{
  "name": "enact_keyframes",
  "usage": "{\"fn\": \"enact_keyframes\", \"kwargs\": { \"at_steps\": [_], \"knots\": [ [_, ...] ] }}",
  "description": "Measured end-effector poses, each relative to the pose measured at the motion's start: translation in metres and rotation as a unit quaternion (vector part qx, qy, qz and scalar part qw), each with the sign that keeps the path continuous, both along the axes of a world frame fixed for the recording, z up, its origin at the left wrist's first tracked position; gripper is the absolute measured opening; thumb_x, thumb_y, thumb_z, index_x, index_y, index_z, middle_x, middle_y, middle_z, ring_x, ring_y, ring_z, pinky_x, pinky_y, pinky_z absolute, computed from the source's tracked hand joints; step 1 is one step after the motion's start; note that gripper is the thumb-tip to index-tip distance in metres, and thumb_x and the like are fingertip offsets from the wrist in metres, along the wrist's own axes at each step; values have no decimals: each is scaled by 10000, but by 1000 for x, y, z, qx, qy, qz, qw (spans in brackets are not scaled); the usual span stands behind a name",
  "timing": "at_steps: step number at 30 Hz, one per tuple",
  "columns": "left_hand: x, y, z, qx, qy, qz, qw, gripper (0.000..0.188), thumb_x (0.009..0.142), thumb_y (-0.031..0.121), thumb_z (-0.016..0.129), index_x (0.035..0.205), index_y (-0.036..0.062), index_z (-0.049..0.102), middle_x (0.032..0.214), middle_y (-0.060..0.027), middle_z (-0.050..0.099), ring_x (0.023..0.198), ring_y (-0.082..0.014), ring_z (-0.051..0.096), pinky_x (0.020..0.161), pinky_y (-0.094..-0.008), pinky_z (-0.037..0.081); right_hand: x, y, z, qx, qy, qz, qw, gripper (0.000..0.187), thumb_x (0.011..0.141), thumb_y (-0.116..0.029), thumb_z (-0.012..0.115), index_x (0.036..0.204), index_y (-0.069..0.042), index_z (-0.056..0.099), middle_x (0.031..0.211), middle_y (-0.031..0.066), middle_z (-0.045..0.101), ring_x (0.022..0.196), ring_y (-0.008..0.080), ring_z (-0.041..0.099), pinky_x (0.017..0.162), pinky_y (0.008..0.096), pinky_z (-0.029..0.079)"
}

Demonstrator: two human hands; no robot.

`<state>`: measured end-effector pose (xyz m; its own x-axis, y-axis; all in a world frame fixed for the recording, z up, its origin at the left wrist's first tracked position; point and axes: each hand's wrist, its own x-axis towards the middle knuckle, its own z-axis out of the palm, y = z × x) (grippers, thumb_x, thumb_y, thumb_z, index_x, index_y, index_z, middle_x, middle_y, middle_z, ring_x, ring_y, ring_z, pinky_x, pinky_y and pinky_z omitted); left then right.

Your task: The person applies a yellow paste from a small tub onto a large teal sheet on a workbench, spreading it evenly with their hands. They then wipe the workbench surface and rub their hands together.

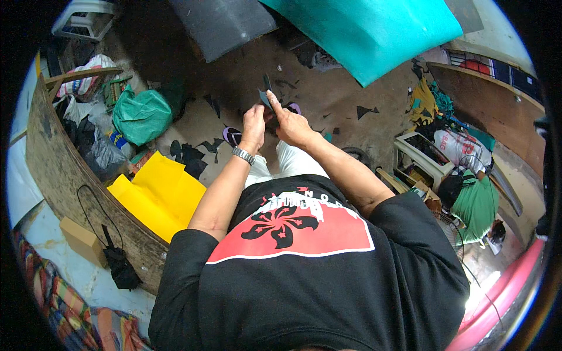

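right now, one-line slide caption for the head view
Both hands, left hand and right hand, hold a dark scrap over the littered floor.

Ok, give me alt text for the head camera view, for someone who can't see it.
Seen from above, a person in a black shirt holds a small dark piece of sheet material between the left hand and right hand. Dark offcuts litter the brown floor, with yellow sheets to the left and a teal sheet ahead.
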<state>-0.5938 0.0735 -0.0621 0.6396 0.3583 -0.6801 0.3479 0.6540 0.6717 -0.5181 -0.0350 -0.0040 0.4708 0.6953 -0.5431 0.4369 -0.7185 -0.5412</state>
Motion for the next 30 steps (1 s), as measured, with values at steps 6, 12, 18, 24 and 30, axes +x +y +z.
{"fn": "enact_keyframes", "kwargs": {
  "at_steps": [6,12,18,24,30],
  "knots": [
    [25,-18,11,-245,16,-72,967,263,980,343,530,1069,114,625,999,-11,630,931,-147,577,816,-323,480,10,-46,-1,-42,25,-2,999,886,743,-34,540,1504,-111,94,933,276,659,866,424,652,743,522,504],
    [58,-50,19,-204,-28,-175,963,237,964,332,565,1042,121,639,959,-6,639,873,-146,578,783,-332,477,28,-84,7,92,51,-85,991,901,703,-82,704,1424,-17,169,892,266,661,806,399,667,696,497,511],
    [82,-71,26,-297,-28,-219,929,394,965,368,539,1155,25,577,1102,-119,622,1029,-236,590,881,-426,512,60,-127,28,185,570,-290,746,987,789,-61,724,1486,-275,60,792,109,652,496,95,513,484,278,424],
    [98,-89,47,-406,-70,-285,865,505,973,387,505,1231,-47,495,1221,-207,561,1054,-300,606,894,-434,540,44,-153,41,391,734,-346,434,817,880,-69,629,1434,-355,101,1000,167,645,458,27,380,482,253,442],
    [117,-110,60,-308,-53,-399,862,393,998,351,471,1093,-22,546,1104,-234,618,1036,-315,619,915,-463,519,26,-162,42,339,565,-389,644,792,833,-53,666,1409,-197,142,939,152,657,504,88,488,471,249,485]
  ]
}}
